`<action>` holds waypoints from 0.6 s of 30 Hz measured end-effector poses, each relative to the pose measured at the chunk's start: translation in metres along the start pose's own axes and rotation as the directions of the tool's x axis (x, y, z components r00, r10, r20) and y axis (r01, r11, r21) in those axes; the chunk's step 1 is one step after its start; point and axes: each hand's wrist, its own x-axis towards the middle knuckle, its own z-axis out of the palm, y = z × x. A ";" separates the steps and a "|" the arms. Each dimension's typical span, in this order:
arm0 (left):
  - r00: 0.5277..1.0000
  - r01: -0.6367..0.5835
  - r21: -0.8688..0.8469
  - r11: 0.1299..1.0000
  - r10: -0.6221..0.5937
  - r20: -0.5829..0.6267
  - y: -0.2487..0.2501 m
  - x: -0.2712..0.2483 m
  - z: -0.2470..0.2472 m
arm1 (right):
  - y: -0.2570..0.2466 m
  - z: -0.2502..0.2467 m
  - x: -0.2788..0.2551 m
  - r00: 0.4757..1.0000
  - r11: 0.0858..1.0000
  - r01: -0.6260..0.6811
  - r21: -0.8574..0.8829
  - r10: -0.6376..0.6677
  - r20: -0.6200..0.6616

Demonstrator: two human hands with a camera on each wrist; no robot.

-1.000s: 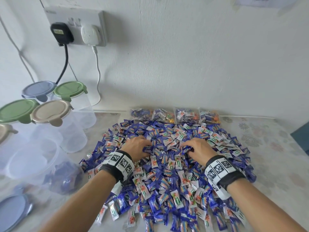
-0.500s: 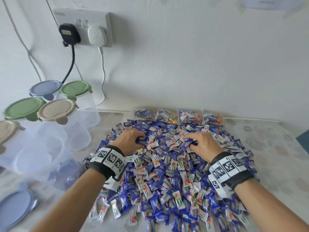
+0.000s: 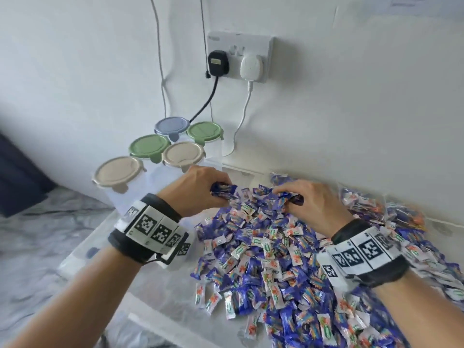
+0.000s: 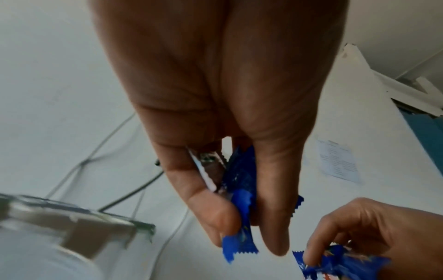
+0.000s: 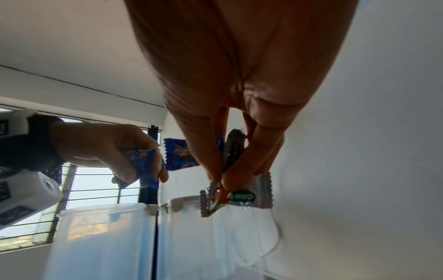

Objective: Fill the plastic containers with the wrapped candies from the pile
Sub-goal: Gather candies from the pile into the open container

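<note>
Candies (image 3: 283,259) in blue and white wrappers lie heaped on the table (image 3: 50,247), a broad pile spread close to the person so that both hands can dip in without stretching. The left hand (image 3: 198,189) is lifted off the pile's near-left edge with its grip clenched round a small bunch of blue-wrapped sweets (image 4: 239,189); the left wrist view shows thumb and fingers pinching several wrappers at once, which looks like a way to carry more per trip. The right hand (image 3: 308,204) sits over the top of the heap, its grip also closed on a few wrapped pieces (image 5: 237,197), one silver wrapper dangling below the fingertips. The plastic containers (image 3: 160,187) stand together at the left, just beside the pile and against the wall (image 3: 351,109), five of them with lids on: two beige (image 3: 118,172), two green (image 3: 149,146) and one blue-grey (image 3: 172,125). Keeping them bunched beside the heap makes each carry short. Another clear tub seems to lie under the left forearm, but it is too blurred to tell whether it is open or what it holds. Judging by the left hand's position toward that side, the handful is probably headed for a container there. Two plugs sit in a wall socket (image 3: 239,59) above.
</note>
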 end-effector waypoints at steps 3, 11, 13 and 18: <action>0.995 0.090 0.055 0.994 -0.087 -0.050 -0.024 -0.023 -0.028 | -0.026 0.015 0.026 0.994 0.993 0.105 0.048 -0.106 0.002; 0.978 0.210 0.116 0.971 -0.208 -0.026 -0.074 -0.053 -0.038 | -0.073 0.050 0.066 0.972 0.967 0.226 0.121 -0.231 0.030; 0.982 0.187 0.115 0.976 -0.187 -0.009 -0.080 -0.053 -0.034 | -0.078 0.054 0.070 0.970 0.965 0.235 0.120 -0.240 0.029; 0.989 0.146 0.089 0.985 -0.148 0.019 -0.086 -0.054 -0.026 | -0.080 0.060 0.074 0.970 0.965 0.236 0.115 -0.242 0.035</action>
